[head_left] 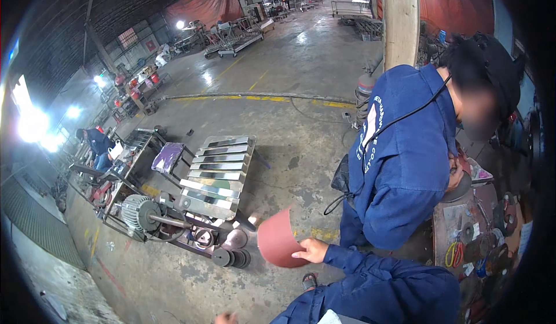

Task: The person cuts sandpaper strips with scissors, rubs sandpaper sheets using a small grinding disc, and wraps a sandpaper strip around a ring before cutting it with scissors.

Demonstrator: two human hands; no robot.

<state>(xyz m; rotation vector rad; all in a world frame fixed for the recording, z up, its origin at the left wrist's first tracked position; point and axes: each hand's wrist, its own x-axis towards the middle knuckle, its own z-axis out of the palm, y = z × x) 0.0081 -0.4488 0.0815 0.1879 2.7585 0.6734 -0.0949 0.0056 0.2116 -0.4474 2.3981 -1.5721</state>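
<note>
Navy sleeve (362,263) nearest; right grip (313,250) holds 1 curved red sheet (280,240).

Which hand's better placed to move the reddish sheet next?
Likely the right hand: it grips the curved reddish sheet at its edge. The left hand is apart from it, at the picture's bottom edge.
</note>
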